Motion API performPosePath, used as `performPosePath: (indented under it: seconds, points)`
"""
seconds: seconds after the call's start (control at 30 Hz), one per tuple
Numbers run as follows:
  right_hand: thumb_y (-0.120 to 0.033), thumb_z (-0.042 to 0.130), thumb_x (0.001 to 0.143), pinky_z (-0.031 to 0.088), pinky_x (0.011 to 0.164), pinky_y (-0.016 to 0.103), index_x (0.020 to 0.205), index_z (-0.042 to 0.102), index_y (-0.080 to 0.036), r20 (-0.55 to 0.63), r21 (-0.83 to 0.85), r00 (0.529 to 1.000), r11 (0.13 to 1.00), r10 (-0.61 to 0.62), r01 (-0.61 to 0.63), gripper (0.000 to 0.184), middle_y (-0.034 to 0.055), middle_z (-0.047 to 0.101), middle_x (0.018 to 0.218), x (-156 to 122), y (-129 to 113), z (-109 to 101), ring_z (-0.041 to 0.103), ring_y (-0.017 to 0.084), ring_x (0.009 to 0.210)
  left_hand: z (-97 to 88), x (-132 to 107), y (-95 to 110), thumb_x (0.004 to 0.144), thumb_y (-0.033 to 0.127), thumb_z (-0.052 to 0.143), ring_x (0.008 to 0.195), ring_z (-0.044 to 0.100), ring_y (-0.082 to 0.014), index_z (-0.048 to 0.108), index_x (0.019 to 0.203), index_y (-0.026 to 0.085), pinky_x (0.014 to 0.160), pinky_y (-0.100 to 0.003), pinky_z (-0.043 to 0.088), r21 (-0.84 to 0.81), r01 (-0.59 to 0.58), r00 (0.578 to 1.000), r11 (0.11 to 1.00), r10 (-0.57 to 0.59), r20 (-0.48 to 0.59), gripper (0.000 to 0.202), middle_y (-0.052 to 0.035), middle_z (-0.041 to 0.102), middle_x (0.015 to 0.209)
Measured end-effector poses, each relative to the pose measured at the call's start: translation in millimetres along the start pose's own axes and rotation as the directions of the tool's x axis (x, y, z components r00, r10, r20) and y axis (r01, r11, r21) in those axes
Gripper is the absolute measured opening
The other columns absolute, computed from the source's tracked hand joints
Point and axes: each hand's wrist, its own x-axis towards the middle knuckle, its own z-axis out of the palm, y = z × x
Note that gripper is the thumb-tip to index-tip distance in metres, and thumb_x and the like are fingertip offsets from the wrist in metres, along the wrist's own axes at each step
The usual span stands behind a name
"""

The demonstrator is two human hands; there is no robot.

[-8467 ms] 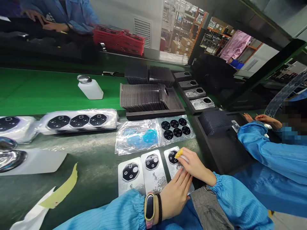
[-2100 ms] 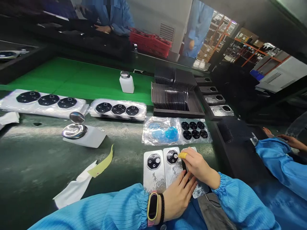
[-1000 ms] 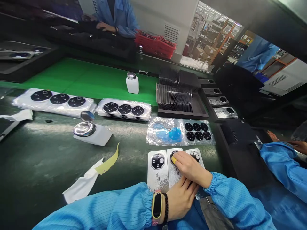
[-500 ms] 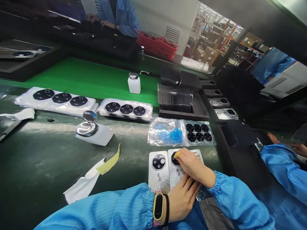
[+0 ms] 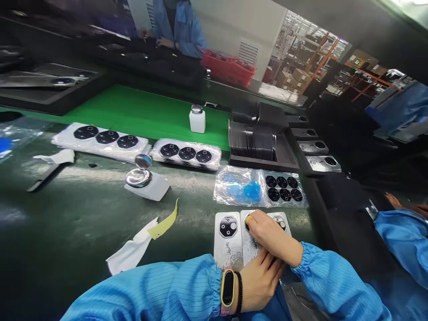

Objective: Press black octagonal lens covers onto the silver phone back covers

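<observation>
Three silver phone back covers (image 5: 228,249) lie side by side in front of me, each with a dark camera area at its top. My left hand (image 5: 262,283) lies flat with fingers stretched out across the lower part of the middle and right covers. Over the middle cover, my right hand (image 5: 272,232) is closed, fingertips pressed at its black octagonal camera plate (image 5: 247,226). Something small and yellow (image 5: 248,220) shows at those fingertips; whether it is held or worn on a finger I cannot tell. My right forearm partly hides the right cover (image 5: 279,218).
Beyond the covers lie a plastic sheet with blue film (image 5: 250,191) and a sheet of black octagons (image 5: 284,188). A black rack (image 5: 252,142), pump bottles (image 5: 197,120), stacked black-plate sheets (image 5: 187,154), tweezers (image 5: 47,178) and cloth strips (image 5: 133,247) are around. A co-worker's sleeve (image 5: 401,234) is at right.
The whole scene has shifted slightly right in view as my head turned. My right fingertips remain at the middle cover's camera plate, and my left hand stays on the covers.
</observation>
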Motion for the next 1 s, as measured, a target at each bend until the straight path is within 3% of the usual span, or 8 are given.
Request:
performPosePath:
  seconds: [0.17, 0.3, 0.4, 0.53, 0.67, 0.77, 0.87, 1.0]
  points:
    - [0.01, 0.045, 0.075, 0.039, 0.055, 0.028, 0.071, 0.047, -0.021, -0.049, 0.005, 0.999, 1.0, 0.001, 0.0, 0.031, 0.0001, 0.05, 0.066, 0, 5, 5, 0.047, 0.017, 0.06, 7.5, 3, 2, 0.096, 0.017, 0.028, 0.102, 0.06, -0.0209, 0.066, 0.111, 0.013, 0.098, -0.034, 0.04, 0.011, 0.061, 0.996, 0.998, -0.062, 0.064, 0.042, -0.005, 0.07, 0.109]
    - [0.01, 0.04, 0.075, 0.039, 0.056, 0.029, 0.071, 0.046, -0.022, -0.131, 0.006, 0.99, 0.999, -0.045, 0.046, 0.033, 0.0003, 0.05, 0.064, -2, 12, 13, 0.046, 0.018, 0.059, 11.4, 5, -1, 0.095, 0.018, 0.031, 0.098, 0.062, -0.0205, 0.067, 0.112, 0.013, 0.093, -0.033, 0.043, 0.03, 0.008, 0.997, 1.0, -0.011, 0.081, 0.04, -0.0074, 0.07, 0.111]
    - [0.009, 0.039, 0.075, 0.04, 0.059, 0.03, 0.074, 0.048, -0.022, -0.13, 0.003, 0.99, 0.999, -0.047, 0.048, 0.033, 0.0011, 0.051, 0.066, -3, 14, 14, 0.048, 0.018, 0.061, 10.7, 7, -2, 0.095, 0.019, 0.03, 0.1, 0.062, -0.0197, 0.065, 0.115, 0.013, 0.092, -0.032, 0.044, 0.032, 0.007, 0.995, 0.999, -0.01, 0.099, 0.041, -0.0074, 0.07, 0.112]
    - [0.009, 0.041, 0.075, 0.041, 0.058, 0.028, 0.072, 0.049, -0.021, -0.09, 0.001, 0.995, 0.999, -0.032, 0.032, 0.031, 0.0008, 0.052, 0.065, -4, 11, 8, 0.048, 0.017, 0.061, 8.5, 9, 1, 0.095, 0.015, 0.013, 0.105, 0.06, -0.0184, 0.061, 0.121, 0.014, 0.099, -0.033, 0.041, 0.046, 0.048, 0.99, 0.998, -0.054, 0.132, 0.055, -0.0034, 0.069, 0.112]
    - [0.006, 0.043, 0.078, 0.041, 0.055, 0.027, 0.072, 0.052, -0.02, -0.085, 0.029, 0.996, 0.999, 0.034, -0.031, 0.028, 0.0017, 0.054, 0.067, -6, 7, 2, 0.05, 0.017, 0.061, 5.6, 9, 2, 0.095, 0.018, 0.025, 0.103, 0.062, -0.0204, 0.061, 0.12, 0.01, 0.091, -0.034, 0.043, -0.029, 0.034, 0.994, 0.999, -0.031, 0.108, 0.045, -0.0084, 0.07, 0.111]
    - [0.0, 0.041, 0.083, 0.044, 0.054, 0.026, 0.071, 0.052, -0.021, -0.077, 0.193, 0.993, 0.978, 0.092, -0.076, 0.027, 0.0014, 0.056, 0.068, -6, 10, -6, 0.052, 0.016, 0.061, 3.7, 7, 3, 0.095, 0.019, 0.029, 0.106, 0.061, -0.0228, 0.06, 0.121, 0.007, 0.093, -0.037, 0.041, -0.038, 0.039, 0.998, 0.999, -0.036, 0.057, 0.042, -0.0099, 0.07, 0.112]
    - [-0.012, 0.043, 0.088, 0.048, 0.059, 0.026, 0.076, 0.055, -0.022, -0.076, 0.475, 0.965, 0.86, 0.251, -0.187, 0.02, 0.0013, 0.06, 0.071, -8, 16, -24, 0.056, 0.015, 0.063, 4.4, 3, 6, 0.096, 0.017, 0.026, 0.108, 0.061, -0.0233, 0.063, 0.116, 0.008, 0.097, -0.038, 0.037, 0.0, 0.058, 0.998, 0.998, -0.058, -0.02, 0.044, -0.0078, 0.07, 0.113]
    - [-0.029, 0.051, 0.087, 0.05, 0.064, 0.026, 0.075, 0.058, -0.021, 0.021, 0.735, 0.869, 0.582, 0.495, -0.349, 0.016, 0.0019, 0.063, 0.072, -12, 18, -48, 0.059, 0.016, 0.066, 5.9, 0, 11, 0.096, 0.015, 0.025, 0.109, 0.061, -0.0224, 0.066, 0.111, 0.01, 0.096, -0.039, 0.036, 0.019, 0.077, 0.993, 0.997, -0.075, -0.096, 0.044, -0.0056, 0.07, 0.115]
